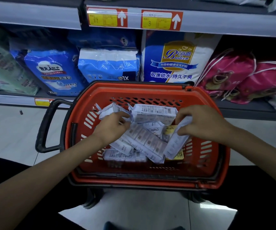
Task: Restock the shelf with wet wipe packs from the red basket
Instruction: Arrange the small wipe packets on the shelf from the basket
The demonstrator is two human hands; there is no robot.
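**Both hands in the basket, each on a pack**

The right hand (pixel 202 123) has fingers and thumb curled round the upper end of a long wet wipe pack (pixel 175 143). The pack's long axis slants from that hand down and back toward the person, and its low end rests on the pile beside a yellow pack (pixel 179 156). The left hand (pixel 115 125) pinches the near edge of a crumpled white pack (pixel 107 112) at the far-left wall. Between the hands a third pack (pixel 154 113) lies crosswise along the far wall, above a loose heap of packs (pixel 139 143).

All of this sits in the red basket (pixel 134 181), whose black handle (pixel 46 127) sticks out to the left. The shelf (pixel 9 97) stands just beyond the basket's far rim, so each pack must travel up and away from the body. The right hand's pack looks the freer of the two, though its low end has yet to clear the pile.
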